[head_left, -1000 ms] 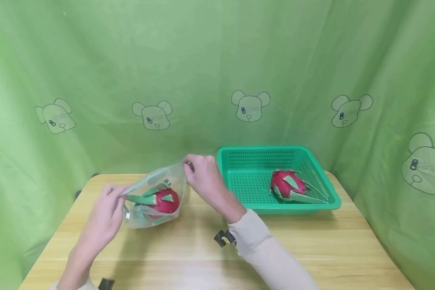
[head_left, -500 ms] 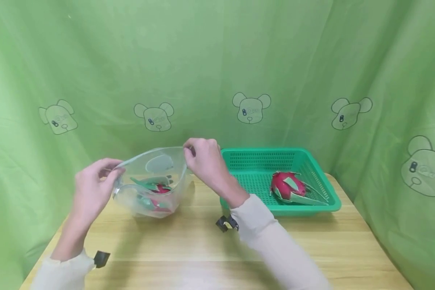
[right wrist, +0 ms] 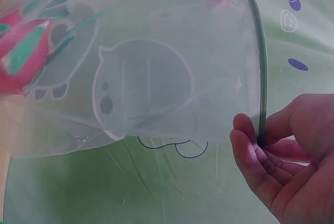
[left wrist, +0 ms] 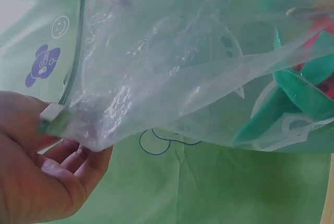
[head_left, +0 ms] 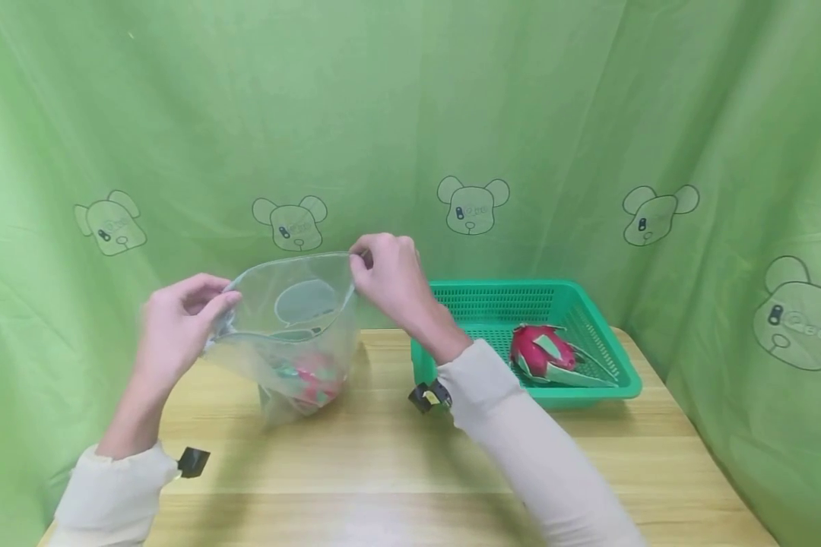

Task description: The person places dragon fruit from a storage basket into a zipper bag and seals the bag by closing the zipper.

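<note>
Your bag [head_left: 287, 292] hangs between your two hands, its mouth gaping and running roughly left to right, with the left corner lower than the right in the head view. Your left hand [head_left: 178, 323] pinches that left corner, thumb against curled fingers (the left wrist view shows a small white tab [left wrist: 51, 113] there, perhaps the zip's slider). Your right hand [head_left: 391, 277] pinches the far corner the same way, so neither hand is free. What matters most is the drop from mouth to load: the pink fruit [head_left: 319, 381] lies low inside the bag, below both hands and under the right part of the mouth. Its long axis is too blurred through the plastic to call, nor can you tell whether the bag's bottom touches the table [head_left: 383, 486]. A second fruit [head_left: 540, 349] sits in the green basket [head_left: 534, 393] off to your right, its leaves trailing toward the near right corner, its long axis slanting that way too; your right arm is clearly the nearer one to it.
</note>
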Demonstrator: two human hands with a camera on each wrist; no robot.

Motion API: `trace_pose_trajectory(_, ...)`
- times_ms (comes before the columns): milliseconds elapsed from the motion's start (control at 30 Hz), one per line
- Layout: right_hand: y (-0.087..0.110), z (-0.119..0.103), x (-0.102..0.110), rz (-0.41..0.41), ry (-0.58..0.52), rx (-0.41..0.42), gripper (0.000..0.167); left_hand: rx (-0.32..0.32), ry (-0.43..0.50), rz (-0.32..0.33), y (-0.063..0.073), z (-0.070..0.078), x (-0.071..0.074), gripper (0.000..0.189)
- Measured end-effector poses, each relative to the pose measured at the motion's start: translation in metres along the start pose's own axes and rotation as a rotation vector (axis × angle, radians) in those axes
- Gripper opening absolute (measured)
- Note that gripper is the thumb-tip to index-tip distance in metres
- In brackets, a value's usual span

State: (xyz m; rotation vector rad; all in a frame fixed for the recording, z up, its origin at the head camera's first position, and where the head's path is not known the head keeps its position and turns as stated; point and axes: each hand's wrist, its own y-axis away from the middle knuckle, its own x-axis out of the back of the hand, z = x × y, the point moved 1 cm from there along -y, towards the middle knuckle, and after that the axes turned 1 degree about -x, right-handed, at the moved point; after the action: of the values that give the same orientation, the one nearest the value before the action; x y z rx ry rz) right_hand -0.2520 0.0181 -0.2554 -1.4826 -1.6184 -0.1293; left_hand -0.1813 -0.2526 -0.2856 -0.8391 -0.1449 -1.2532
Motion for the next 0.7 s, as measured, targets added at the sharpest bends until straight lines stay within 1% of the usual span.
trace_pose_trajectory(67,-0.004,-0.002,0.001,0.0,-0.006,0.001,0.022,-0.001,0.043,-0.036,-0.002,-0.001,0.0,0.023)
trace_pose_trajectory(167,-0.01,-0.006,0.002,-0.008,-0.006,-0.004,0.022,-0.041,0.099,-0.078,-0.004,-0.003,-0.002,0.024)
trace_pose_trajectory(267,-0.014,-0.01,0.003,-0.023,-0.007,-0.025,0.022,-0.085,0.096,-0.105,-0.003,-0.004,-0.005,0.026)
trace_pose_trajectory(300,-0.015,-0.011,0.003,-0.027,-0.003,-0.032,0.022,-0.093,0.082,-0.111,-0.002,-0.004,-0.006,0.027)
trace_pose_trajectory(433,-0.019,-0.013,0.002,-0.035,0.003,-0.043,0.022,-0.106,-0.034,-0.136,0.003,0.0,-0.007,0.032)
trace_pose_trajectory(533,-0.02,-0.013,0.002,-0.04,-0.007,-0.048,0.022,-0.143,-0.136,-0.138,0.004,0.004,-0.004,0.04)
trace_pose_trajectory(600,-0.021,-0.012,0.002,-0.046,-0.015,-0.053,0.021,-0.164,-0.198,-0.146,0.003,0.007,0.0,0.042)
trace_pose_trajectory(667,-0.021,-0.011,0.003,-0.048,-0.02,-0.058,0.02,-0.163,-0.28,-0.181,0.002,0.01,0.006,0.041)
trace_pose_trajectory(700,-0.021,-0.01,0.004,-0.046,-0.017,-0.058,0.02,-0.154,-0.316,-0.21,0.003,0.012,0.009,0.041)
